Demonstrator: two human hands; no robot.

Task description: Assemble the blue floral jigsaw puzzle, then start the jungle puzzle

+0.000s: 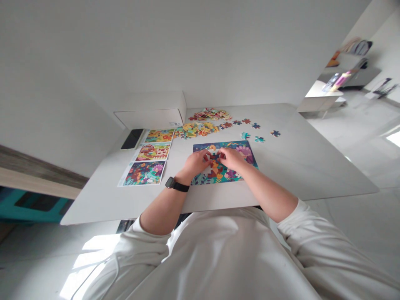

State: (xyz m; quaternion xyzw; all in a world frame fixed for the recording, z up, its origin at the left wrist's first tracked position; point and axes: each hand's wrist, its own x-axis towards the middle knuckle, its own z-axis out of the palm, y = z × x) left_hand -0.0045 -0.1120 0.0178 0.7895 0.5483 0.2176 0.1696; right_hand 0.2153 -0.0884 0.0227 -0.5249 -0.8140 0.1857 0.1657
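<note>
A partly built colourful jigsaw puzzle (pixel 237 151) lies flat on the white table (pixel 312 166). Both hands rest on its middle. My left hand (pixel 196 161), with a black watch at the wrist, has its fingers curled and pressed onto a dark red puzzle piece (pixel 214 157). My right hand (pixel 230 158) meets it from the right, fingers bent and pinching at the same piece. The fingertips hide most of that piece.
Loose puzzle pieces (pixel 203 125) are heaped and scattered beyond the puzzle. Three picture cards (pixel 153 156) lie in a column at the left, beside a black phone (pixel 132 138). A white box (pixel 150 110) stands at the table's far edge against the wall.
</note>
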